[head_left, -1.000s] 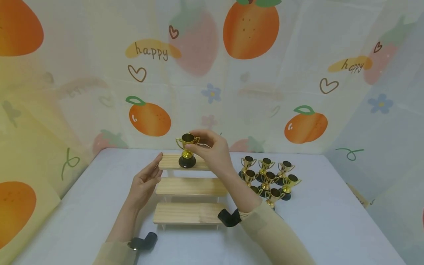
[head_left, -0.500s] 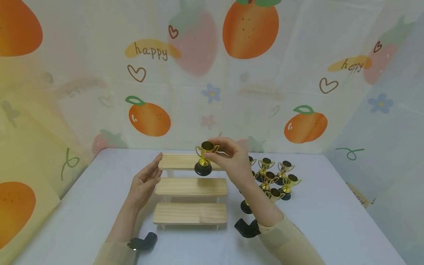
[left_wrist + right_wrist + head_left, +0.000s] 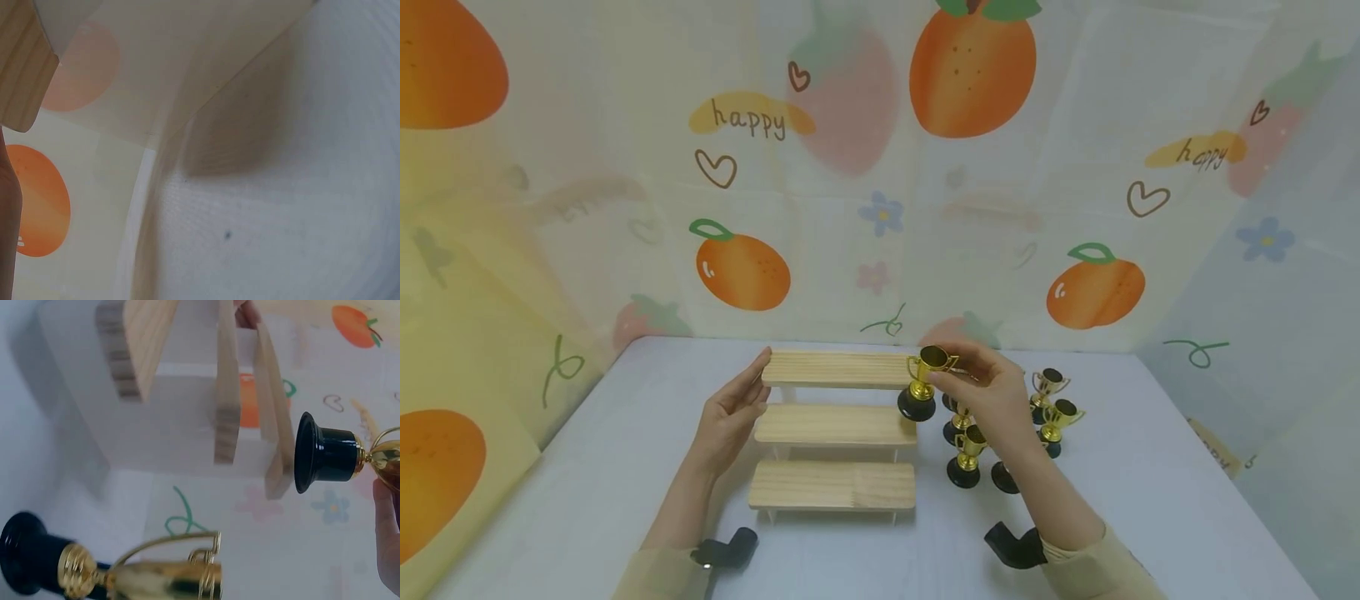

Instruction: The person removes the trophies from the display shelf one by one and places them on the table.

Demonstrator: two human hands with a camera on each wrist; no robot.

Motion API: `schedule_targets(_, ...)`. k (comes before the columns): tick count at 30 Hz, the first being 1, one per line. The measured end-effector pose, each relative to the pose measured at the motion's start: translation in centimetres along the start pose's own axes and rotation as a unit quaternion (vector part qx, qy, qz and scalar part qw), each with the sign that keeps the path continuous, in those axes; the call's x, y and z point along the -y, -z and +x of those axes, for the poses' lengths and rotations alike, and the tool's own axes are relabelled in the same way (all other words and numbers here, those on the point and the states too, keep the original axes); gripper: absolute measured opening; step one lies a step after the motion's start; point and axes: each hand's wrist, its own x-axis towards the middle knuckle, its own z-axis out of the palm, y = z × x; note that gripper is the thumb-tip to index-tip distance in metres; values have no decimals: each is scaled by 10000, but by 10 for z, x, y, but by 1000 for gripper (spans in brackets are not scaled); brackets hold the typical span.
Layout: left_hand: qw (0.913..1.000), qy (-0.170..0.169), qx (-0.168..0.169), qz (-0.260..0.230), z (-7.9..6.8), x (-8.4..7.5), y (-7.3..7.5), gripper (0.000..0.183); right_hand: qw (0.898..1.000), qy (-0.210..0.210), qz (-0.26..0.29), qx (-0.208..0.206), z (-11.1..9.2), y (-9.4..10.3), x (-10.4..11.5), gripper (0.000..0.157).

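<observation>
A small gold trophy cup [image 3: 933,360] with a black base is pinched between the thumb and fingers of my right hand [image 3: 996,396]. It is upright in the air at the right end of the three-tier wooden display stand [image 3: 835,425]. In the right wrist view, the raised trophy [image 3: 334,453] is apart from the top shelf [image 3: 275,425]. My left hand [image 3: 727,417] holds the left end of the stand at the top shelf, its thumb lower down. In the left wrist view only a shelf corner [image 3: 25,69] and a strip of the hand [image 3: 7,206] show.
Several similar trophies [image 3: 967,442] stand on the white-covered table [image 3: 1150,500] right of the stand, some hidden behind my right hand and forearm. One trophy [image 3: 75,569] is close to the right wrist camera. A fruit-printed cloth [image 3: 880,208] hangs behind.
My right hand has carried the trophy from above the middle of the top shelf rightward, lower and nearer to me. The left hand has stayed at the stand's left end.
</observation>
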Motion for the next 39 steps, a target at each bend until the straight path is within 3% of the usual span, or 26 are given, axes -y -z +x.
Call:
schedule_targets(9, 9998, -50, 164, -48, 0, -1, 0, 63, 9981, 74, -394, -475, -12, 35, -6, 42)
schedule_targets(21, 9999, -29, 108, -1, 1, -1, 0, 63, 9886, -6, -1074, -1054, -30, 77, -14, 41)
schedule_targets(39, 10000, -59, 3, -62, 0, -1, -2, 61, 9790, -577, -709, -1822, -66, 131, -36, 44)
